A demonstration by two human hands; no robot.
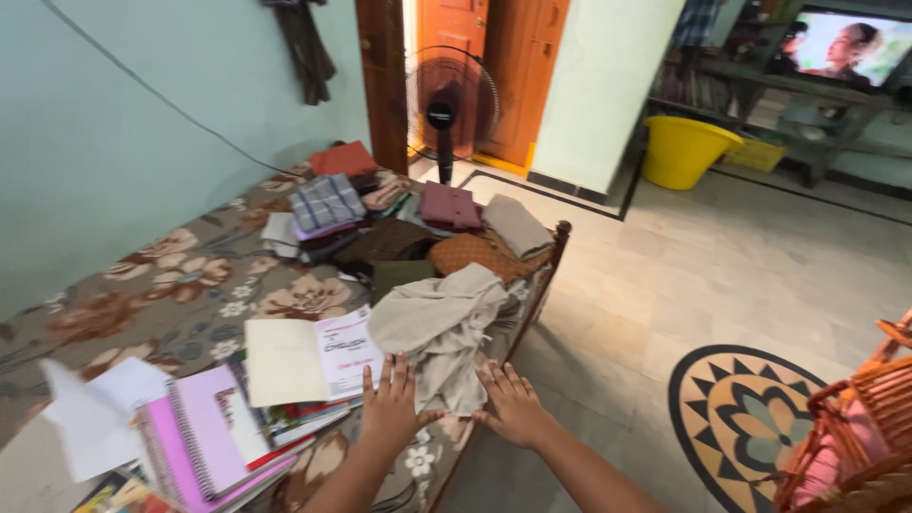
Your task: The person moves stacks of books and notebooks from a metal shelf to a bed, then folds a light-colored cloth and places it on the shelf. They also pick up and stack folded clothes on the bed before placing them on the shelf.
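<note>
My left hand [391, 401] lies flat on the flowered bed [180, 285], fingers spread, touching the near edge of a crumpled beige cloth [442, 323]. On the other side of that cloth, at the bed's edge, my right hand [511, 399] rests with its fingers apart. Neither hand grips anything. An open book with a pink page [313, 359] lies just left of my left hand. Behind the beige cloth sit several folded clothes [399, 223] in piles.
Spiral notebooks and loose papers [190, 437] crowd the near left of the bed. A standing fan [446, 104] stands past the bed's far end by an orange door. A yellow tub [686, 149], a television on a shelf [845, 47] and an orange basket [855, 437] stand around the tiled floor.
</note>
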